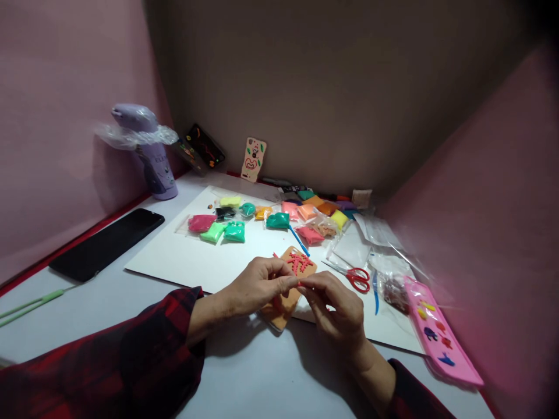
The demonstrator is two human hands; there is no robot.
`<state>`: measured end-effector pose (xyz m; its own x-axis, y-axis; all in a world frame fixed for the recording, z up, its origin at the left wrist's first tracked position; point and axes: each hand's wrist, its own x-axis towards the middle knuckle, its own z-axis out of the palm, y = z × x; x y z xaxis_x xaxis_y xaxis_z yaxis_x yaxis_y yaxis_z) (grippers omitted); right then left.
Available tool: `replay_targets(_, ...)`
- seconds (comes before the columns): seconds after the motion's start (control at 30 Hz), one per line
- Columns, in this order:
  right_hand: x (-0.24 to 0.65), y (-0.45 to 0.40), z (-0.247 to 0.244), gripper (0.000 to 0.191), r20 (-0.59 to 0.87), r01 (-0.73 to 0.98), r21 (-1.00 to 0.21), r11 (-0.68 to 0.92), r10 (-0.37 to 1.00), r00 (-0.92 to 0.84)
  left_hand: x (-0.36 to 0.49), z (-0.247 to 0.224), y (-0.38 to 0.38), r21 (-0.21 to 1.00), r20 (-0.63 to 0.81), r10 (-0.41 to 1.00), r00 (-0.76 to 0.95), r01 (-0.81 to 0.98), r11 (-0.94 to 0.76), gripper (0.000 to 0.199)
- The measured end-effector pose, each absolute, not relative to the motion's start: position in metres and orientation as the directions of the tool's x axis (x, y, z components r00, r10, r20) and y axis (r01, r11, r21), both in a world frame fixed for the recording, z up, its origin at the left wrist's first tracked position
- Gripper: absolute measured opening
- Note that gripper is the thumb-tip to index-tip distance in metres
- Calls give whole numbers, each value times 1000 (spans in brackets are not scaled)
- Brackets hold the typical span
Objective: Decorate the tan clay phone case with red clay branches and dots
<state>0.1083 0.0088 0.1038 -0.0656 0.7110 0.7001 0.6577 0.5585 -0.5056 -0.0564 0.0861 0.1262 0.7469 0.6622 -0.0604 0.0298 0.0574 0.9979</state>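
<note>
My left hand [262, 283] and my right hand [338, 305] meet fingertip to fingertip over an orange-tan phone case [283, 314]. Both are closed in a pinch on a tiny piece of red clay [299, 283], mostly covered by the fingers. On the upper part of the case sits a branching coral-red clay decoration [299, 262] with a bumpy surface. My left hand hides the middle of the case. The case lies at the near edge of a white board [174, 256], tilted up toward the right.
Bags of coloured clay [234, 231] spread across the board. Red-handled scissors [358, 279], a blue clay tool [299, 240] and a pink mould tray [445, 337] lie around my hands. A black phone [107, 241] and a purple bottle [152, 157] stand left; a decorated case [254, 159] leans behind.
</note>
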Motion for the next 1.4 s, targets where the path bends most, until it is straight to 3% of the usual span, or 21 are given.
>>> replay_targets(0.7, 110, 8, 102, 9, 683, 692, -501, 519, 728, -51, -58, 128, 84, 998, -3, 682, 731, 49, -48, 33)
replay_targets(1.4, 109, 9, 105, 17, 703, 675, -480, 560, 706, -87, -57, 129, 81, 975, 87, 675, 733, 77, -210, 33)
